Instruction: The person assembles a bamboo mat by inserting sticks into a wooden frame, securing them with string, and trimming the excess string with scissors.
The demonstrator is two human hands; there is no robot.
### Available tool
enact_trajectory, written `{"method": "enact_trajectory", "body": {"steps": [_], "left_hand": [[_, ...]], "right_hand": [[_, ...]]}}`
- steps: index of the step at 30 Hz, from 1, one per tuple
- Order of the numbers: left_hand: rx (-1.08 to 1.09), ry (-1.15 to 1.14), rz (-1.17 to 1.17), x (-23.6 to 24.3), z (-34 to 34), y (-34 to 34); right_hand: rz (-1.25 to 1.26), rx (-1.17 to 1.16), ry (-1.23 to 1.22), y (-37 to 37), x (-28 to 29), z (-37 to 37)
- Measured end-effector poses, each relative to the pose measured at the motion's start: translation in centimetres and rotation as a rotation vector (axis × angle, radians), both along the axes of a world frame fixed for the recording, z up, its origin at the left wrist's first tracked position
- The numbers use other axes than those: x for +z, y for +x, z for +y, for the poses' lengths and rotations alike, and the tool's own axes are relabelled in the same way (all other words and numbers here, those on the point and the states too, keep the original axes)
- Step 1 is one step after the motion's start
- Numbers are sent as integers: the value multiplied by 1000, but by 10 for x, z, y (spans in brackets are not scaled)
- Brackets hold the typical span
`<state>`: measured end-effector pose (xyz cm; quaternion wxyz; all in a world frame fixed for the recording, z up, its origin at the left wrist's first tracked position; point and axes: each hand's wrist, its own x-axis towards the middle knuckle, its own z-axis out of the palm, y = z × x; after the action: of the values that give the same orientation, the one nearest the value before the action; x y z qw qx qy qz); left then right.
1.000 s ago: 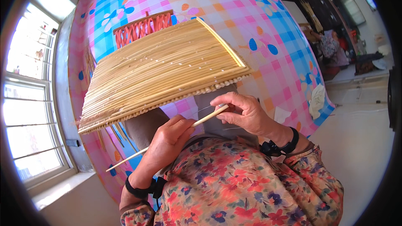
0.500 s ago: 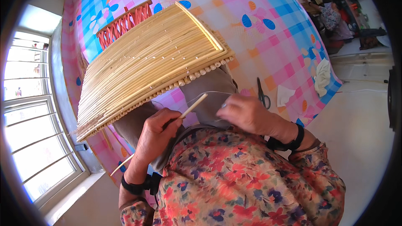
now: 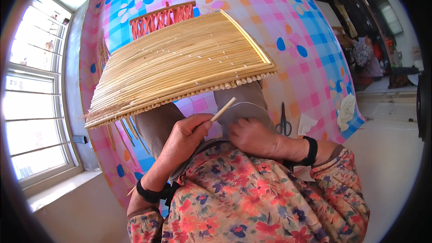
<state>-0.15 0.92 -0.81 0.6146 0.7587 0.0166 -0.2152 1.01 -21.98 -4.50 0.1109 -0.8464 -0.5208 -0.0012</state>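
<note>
Pinched in my left hand is a pale reed stalk, its cut end pointing up and to the right. A thin white thread arcs from near the stalk's tip over toward my right hand. The right fingers are curled closed above my lap; whatever they hold is hidden. Beyond both hands, a stiff panel of reed stalks laid side by side lies tilted across my knees. Small white stitches dot its surface, and a row of round stalk ends lines the near edge.
Black-handled scissors lie to the right of my lap, beside white paper scraps. Behind the panel stands a wooden piece laced with red strips. All rest on a checked, flowered cloth. A barred window is at left.
My right hand has come down and in toward my lap, and its fingers have curled. The left hand with the stalk sits a little farther right in view. The whole scene has shifted with my head.
</note>
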Motion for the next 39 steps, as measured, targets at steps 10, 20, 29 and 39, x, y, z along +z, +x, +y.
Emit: {"method": "enact_trajectory", "body": {"steps": [10,20,29,39], "left_hand": [[-110,-111,16,10,0,-3],[-8,-141,-61,10,-10,0],[43,-164,8,7,-15,3],[72,-168,28,11,-13,8]], "right_hand": [[686,-420,523,15,63,13],[553,-391,593,19,55,16],[662,-382,586,18,59,11],[763,-403,564,19,52,12]]}}
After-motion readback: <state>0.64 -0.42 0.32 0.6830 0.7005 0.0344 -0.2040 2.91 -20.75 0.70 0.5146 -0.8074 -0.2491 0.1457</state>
